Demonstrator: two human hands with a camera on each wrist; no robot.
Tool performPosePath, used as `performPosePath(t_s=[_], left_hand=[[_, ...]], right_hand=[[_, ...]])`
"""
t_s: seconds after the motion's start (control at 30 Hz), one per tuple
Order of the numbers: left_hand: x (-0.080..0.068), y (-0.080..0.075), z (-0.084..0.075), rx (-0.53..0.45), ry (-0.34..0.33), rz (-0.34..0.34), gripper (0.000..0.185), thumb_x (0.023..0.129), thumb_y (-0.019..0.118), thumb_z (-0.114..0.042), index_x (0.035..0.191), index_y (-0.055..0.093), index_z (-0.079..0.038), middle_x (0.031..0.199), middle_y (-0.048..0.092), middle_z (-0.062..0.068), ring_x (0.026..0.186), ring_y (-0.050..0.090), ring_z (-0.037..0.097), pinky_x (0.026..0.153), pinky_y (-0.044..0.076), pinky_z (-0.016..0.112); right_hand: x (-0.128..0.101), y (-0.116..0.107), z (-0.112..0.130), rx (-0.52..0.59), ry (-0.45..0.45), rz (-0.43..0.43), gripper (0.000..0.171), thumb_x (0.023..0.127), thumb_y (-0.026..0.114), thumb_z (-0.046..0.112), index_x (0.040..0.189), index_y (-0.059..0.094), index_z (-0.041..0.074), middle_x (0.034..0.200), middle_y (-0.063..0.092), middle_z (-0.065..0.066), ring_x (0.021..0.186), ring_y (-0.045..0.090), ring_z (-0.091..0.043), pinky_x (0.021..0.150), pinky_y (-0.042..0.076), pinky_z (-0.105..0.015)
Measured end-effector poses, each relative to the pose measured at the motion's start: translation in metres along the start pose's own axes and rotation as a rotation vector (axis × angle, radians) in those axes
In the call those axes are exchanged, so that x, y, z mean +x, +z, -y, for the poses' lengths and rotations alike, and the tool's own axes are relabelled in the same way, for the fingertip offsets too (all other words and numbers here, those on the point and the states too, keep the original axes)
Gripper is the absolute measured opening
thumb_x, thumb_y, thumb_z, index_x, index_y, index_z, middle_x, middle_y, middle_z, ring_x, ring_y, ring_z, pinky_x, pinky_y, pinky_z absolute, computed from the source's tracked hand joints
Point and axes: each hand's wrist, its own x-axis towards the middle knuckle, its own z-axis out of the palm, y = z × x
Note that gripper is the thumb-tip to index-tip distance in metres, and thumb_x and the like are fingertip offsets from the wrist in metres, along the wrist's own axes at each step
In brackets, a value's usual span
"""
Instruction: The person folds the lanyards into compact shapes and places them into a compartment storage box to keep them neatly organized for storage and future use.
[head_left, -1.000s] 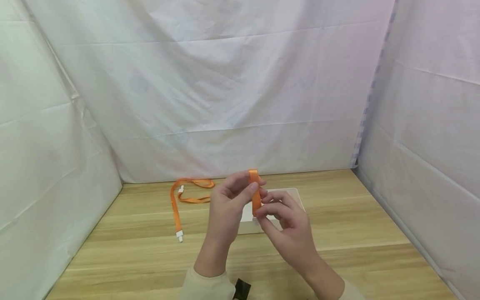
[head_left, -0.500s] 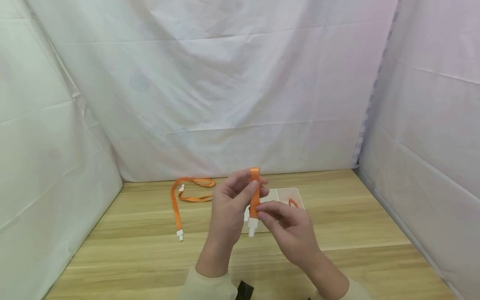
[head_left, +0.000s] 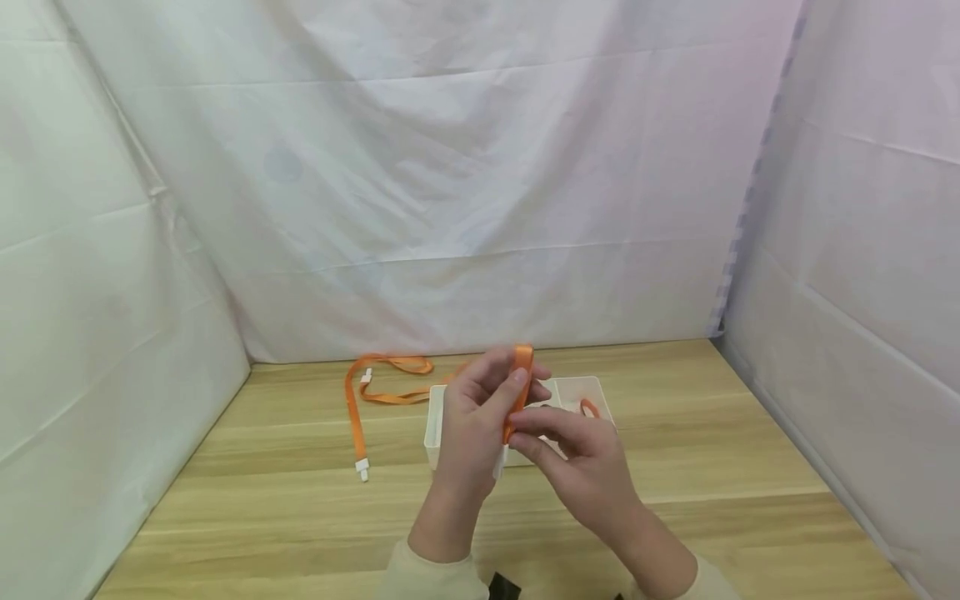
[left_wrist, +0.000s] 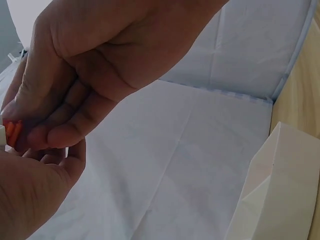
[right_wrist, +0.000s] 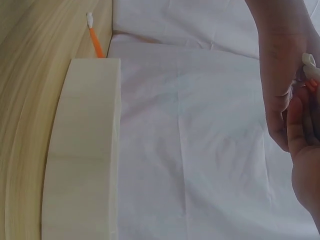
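Both hands meet above the middle of the wooden table. My left hand pinches a folded orange lanyard strap between thumb and fingers and holds it upright. My right hand pinches the strap's lower end, where a white clip peeks out. In the left wrist view the orange strap shows at the left hand's fingertips, with the right hand below. The right wrist view shows the white clip and a bit of orange strap between both hands.
A shallow white plastic box stands on the table just behind the hands, with a small orange piece inside. A second orange lanyard with white clips lies at the back left. White cloth walls close in the table.
The strap's top has tilted slightly right. The white clip that hung free below the hands is now mostly hidden between them. The white box shows more on the left.
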Motion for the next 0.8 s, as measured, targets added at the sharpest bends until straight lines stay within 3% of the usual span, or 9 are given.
performPosePath(t_s=[0.1,0.27,0.4,0.53,0.67,0.8], left_hand=[[-0.001,0.0,0.002,0.003,-0.004,-0.008,0.013,0.105,0.063,-0.006,0.113,0.072,-0.01,0.095,0.079,-0.002,0.082,0.074,0.01,0.063,0.058,0.02],[-0.001,0.0,0.002,0.011,0.0,-0.006,0.014,0.104,0.063,-0.005,0.113,0.072,-0.011,0.095,0.08,-0.003,0.082,0.074,0.01,0.063,0.058,0.02],[0.0,-0.001,0.0,0.013,0.002,0.006,0.016,0.103,0.064,-0.005,0.114,0.073,-0.01,0.096,0.08,-0.004,0.083,0.074,0.012,0.073,0.062,0.024],[0.001,-0.007,-0.003,0.007,-0.023,0.028,0.017,0.1,0.067,-0.004,0.113,0.075,-0.011,0.102,0.08,0.0,0.086,0.073,0.016,0.087,0.062,0.031],[0.001,-0.016,-0.007,-0.009,-0.076,0.039,0.022,0.101,0.066,-0.005,0.104,0.08,-0.021,0.105,0.078,-0.005,0.093,0.07,0.013,0.092,0.061,0.032],[0.0,-0.022,-0.01,-0.011,-0.099,0.041,0.029,0.102,0.064,-0.004,0.099,0.081,-0.027,0.103,0.074,-0.009,0.095,0.068,0.009,0.095,0.06,0.03]], right_hand=[[0.002,-0.001,-0.005,-0.103,-0.158,0.031,0.012,0.099,0.072,0.001,0.109,0.076,-0.003,0.092,0.079,-0.016,0.09,0.075,-0.012,0.083,0.061,-0.02],[0.008,-0.002,-0.007,-0.302,-0.379,0.041,0.013,0.104,0.068,0.006,0.106,0.076,-0.004,0.092,0.078,-0.013,0.084,0.073,-0.019,0.082,0.06,-0.02],[0.016,-0.003,-0.003,-0.427,-0.553,-0.008,0.016,0.103,0.068,0.005,0.096,0.077,-0.005,0.086,0.075,-0.011,0.077,0.07,-0.02,0.075,0.059,-0.021],[0.025,-0.009,0.001,-0.462,-0.707,-0.039,0.017,0.102,0.07,0.003,0.089,0.079,-0.002,0.084,0.068,-0.014,0.075,0.064,-0.022,0.069,0.054,-0.023],[0.031,-0.017,0.001,-0.473,-0.795,0.03,0.013,0.102,0.069,0.003,0.093,0.079,0.001,0.09,0.071,-0.016,0.079,0.067,-0.025,0.073,0.058,-0.027],[0.035,-0.023,0.002,-0.44,-0.798,0.107,0.011,0.102,0.069,0.002,0.096,0.078,-0.001,0.09,0.078,-0.015,0.078,0.071,-0.025,0.076,0.062,-0.028]])
